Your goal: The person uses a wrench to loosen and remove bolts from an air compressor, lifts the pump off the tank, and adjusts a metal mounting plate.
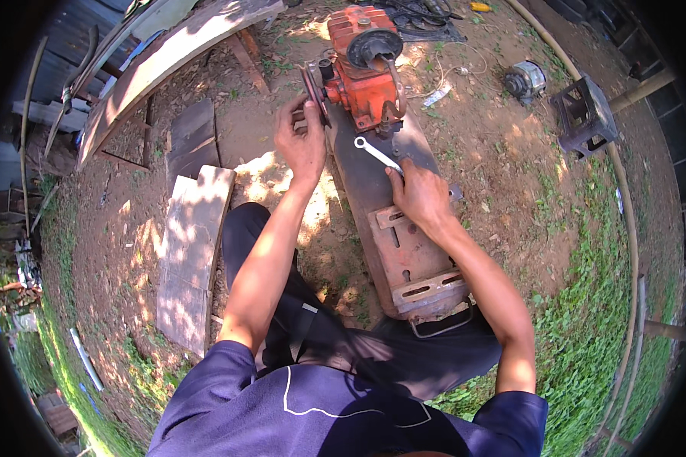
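Note:
A red finned machine (pixel 366 87), like a compressor head, stands at the far end of a long dark metal base (pixel 351 164). A black round part (pixel 375 47) is fixed on its near side. At its left side is a thin wheel-like pulley (pixel 314 93), seen nearly edge-on. My left hand (pixel 300 141) has its fingers bent around the pulley's near rim. In my right hand (pixel 421 194) is a silver wrench (pixel 379 155), its ring end pointing up and left toward the machine, apart from it. The wrench's other end is hidden in my grip.
A rusty slotted mounting plate (pixel 411 255) sits on the base's near end, with a metal handle (pixel 442 329) beside my leg. Boards (pixel 194 259) lie at left, near a wooden bench (pixel 160 65). A small motor (pixel 524 80) and a dark plastic stool (pixel 583 114) are at right.

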Available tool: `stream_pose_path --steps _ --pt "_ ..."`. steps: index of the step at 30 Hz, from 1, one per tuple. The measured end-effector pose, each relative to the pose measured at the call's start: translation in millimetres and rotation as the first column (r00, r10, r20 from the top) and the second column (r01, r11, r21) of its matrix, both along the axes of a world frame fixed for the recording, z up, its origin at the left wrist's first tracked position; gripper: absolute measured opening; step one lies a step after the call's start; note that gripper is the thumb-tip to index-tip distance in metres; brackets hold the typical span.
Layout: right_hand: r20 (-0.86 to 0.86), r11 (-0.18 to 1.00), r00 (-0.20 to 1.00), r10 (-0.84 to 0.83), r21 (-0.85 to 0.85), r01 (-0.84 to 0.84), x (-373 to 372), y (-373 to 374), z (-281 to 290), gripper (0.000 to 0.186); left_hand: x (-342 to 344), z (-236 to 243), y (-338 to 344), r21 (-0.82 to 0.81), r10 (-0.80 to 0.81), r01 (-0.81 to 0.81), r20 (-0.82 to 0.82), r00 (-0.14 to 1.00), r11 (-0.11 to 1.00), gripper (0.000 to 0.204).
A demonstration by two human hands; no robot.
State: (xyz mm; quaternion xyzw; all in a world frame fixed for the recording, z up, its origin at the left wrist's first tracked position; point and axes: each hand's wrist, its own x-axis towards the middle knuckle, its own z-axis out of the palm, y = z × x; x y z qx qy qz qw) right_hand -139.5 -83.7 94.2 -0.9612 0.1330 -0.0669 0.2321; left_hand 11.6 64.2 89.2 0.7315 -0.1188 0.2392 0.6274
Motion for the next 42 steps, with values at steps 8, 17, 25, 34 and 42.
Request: stream_pose_path --steps 8,17,25,34,42 --pt "0.054 0.921 0.992 0.113 0.370 -0.125 100.5 64.9 18.9 0.038 132.8 63.0 51.7 -0.140 -0.173 0.134 -0.314 0.934 0.981 0.019" --pt "-0.283 0.920 0.959 0.035 0.384 0.079 161.7 118.7 -47.2 0.045 312.5 5.0 127.5 0.612 0.102 0.014 -0.153 0.983 0.791 0.027" --pt "-0.373 0.918 0.918 -0.136 0.300 0.259 166.1 133.1 -51.2 0.045 454.1 11.3 115.4 0.754 0.036 -0.096 0.096 0.995 0.650 0.022" --pt "-0.365 0.860 0.900 -0.240 0.350 0.372 174.7 157.2 -47.3 0.042 503.2 -25.7 121.2 0.650 0.028 -0.164 0.215 0.976 0.742 0.028" --pt "-0.370 0.831 0.875 -0.313 0.339 0.441 157.1 158.6 -37.4 0.044 523.2 -36.5 131.5 0.711 -0.066 -0.164 0.284 0.956 0.683 0.033"
